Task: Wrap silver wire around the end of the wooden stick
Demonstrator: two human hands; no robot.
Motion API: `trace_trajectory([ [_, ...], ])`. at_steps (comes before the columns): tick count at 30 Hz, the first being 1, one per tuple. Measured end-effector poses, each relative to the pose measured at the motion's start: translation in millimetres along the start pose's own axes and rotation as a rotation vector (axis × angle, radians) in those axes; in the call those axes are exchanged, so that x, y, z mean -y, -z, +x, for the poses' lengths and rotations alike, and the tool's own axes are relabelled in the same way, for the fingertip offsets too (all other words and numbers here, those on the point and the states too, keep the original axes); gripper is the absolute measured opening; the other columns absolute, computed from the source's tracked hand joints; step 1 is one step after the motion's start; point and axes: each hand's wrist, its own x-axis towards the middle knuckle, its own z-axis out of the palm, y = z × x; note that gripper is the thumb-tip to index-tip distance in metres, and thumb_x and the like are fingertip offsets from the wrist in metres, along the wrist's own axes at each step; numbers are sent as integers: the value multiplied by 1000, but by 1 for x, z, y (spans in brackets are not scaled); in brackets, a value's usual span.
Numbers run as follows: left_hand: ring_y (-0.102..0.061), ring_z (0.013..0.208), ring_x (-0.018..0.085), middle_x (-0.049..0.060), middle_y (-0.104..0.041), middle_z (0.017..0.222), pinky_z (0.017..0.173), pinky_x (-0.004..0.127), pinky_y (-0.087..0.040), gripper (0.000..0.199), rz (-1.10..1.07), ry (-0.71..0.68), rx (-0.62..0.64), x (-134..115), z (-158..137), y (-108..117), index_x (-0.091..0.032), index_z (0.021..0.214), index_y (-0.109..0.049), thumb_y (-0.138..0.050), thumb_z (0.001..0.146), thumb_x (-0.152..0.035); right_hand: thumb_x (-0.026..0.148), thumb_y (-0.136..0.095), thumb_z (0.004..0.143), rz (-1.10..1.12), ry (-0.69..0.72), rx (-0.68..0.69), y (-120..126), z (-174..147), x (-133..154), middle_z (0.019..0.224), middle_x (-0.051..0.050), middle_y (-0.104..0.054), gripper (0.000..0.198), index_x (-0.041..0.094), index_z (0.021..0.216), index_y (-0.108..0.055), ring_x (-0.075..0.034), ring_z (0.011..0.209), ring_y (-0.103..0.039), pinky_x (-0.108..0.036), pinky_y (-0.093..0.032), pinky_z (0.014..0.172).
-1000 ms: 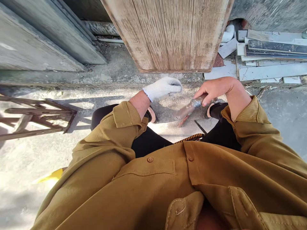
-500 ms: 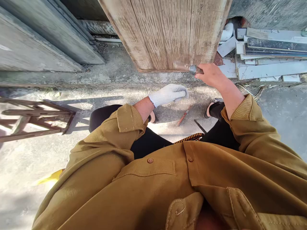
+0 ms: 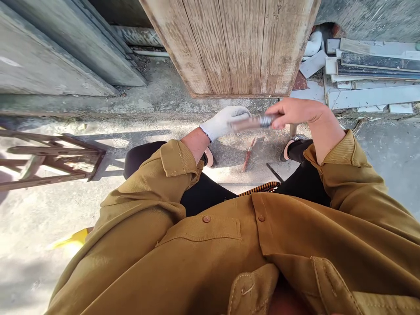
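Note:
My right hand (image 3: 293,113), bare, grips a tool with a wire-wrapped neck (image 3: 265,121). Its far end is blurred, so its exact kind does not show. That end overlaps the palm side of my left hand (image 3: 225,122), which wears a white knitted glove. The gloved fingers are curled together; whether they hold anything is hidden. Just beyond both hands stands a weathered wooden panel (image 3: 239,48) with vertical grooves, its lower edge on the concrete ledge. On the ground below my hands lie a red-handled tool (image 3: 246,158) and a thin dark rod (image 3: 274,172).
A wooden stool or frame (image 3: 55,151) lies at the left. Large grey boards (image 3: 65,48) lean at the upper left. Stacked white and dark strips (image 3: 370,83) and a white pipe elbow (image 3: 314,43) are at the right. Something yellow (image 3: 74,239) shows at lower left.
My right hand has brought the wire-wrapped tool down from the panel's lower edge to my gloved hand. My left hand has shifted slightly up and left.

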Motion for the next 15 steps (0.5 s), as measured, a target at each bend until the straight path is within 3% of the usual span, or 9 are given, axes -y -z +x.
trace_trajectory([
  [2, -54, 59, 10, -1, -59, 67, 58, 21, -43, 17, -110, -3, 5, 1, 0, -3, -16, 89, -68, -58, 102, -21, 41, -71, 103, 224, 36, -190, 2, 0, -4, 80, -3, -67, 28, 20, 88, -63, -16, 73, -61, -31, -55, 73],
  [4, -52, 56, 9, -2, -56, 65, 57, 20, -43, 18, -145, -20, 60, -1, -2, -6, -16, 88, -68, -58, 103, -21, 45, -67, 106, 357, -4, -416, 1, 5, -9, 82, -5, -67, 31, 22, 87, -57, -16, 74, -59, -31, -53, 73],
  [6, -48, 54, 8, -3, -54, 63, 56, 20, -42, 19, -106, -36, 131, -6, -6, -8, -14, 88, -69, -59, 102, -21, 44, -64, 108, 243, -132, -521, -2, 13, -14, 86, -8, -69, 26, 22, 93, -59, -19, 79, -62, -33, -53, 76],
  [8, -48, 54, 8, -2, -57, 64, 56, 20, -42, 19, -29, -45, 207, -10, -9, -8, -14, 90, -72, -59, 100, -23, 36, -65, 107, -34, -279, -521, -6, 20, -17, 91, -11, -72, 18, 19, 103, -66, -25, 88, -66, -37, -53, 80],
  [10, -52, 58, 9, 0, -64, 70, 59, 21, -44, 21, 46, -59, 250, -11, -10, -8, -14, 91, -75, -60, 97, -27, 30, -68, 105, -329, -377, -423, -11, 26, -15, 99, -15, -74, 17, 15, 110, -72, -29, 95, -68, -40, -50, 82],
  [12, -56, 63, 11, 1, -68, 75, 62, 22, -46, 25, 107, -65, 241, -8, -9, -7, -14, 90, -76, -61, 94, -34, 27, -73, 102, -513, -429, -216, -17, 29, -12, 98, -15, -74, 16, 12, 108, -77, -28, 90, -67, -38, -47, 78],
  [15, -57, 68, 12, -1, -69, 75, 68, 23, -47, 29, 183, -73, 187, -3, -9, -5, -15, 86, -75, -62, 90, -40, 17, -79, 98, -540, -371, 181, -27, 29, -7, 79, -6, -70, 5, 13, 96, -81, -18, 71, -58, -33, -38, 70],
])
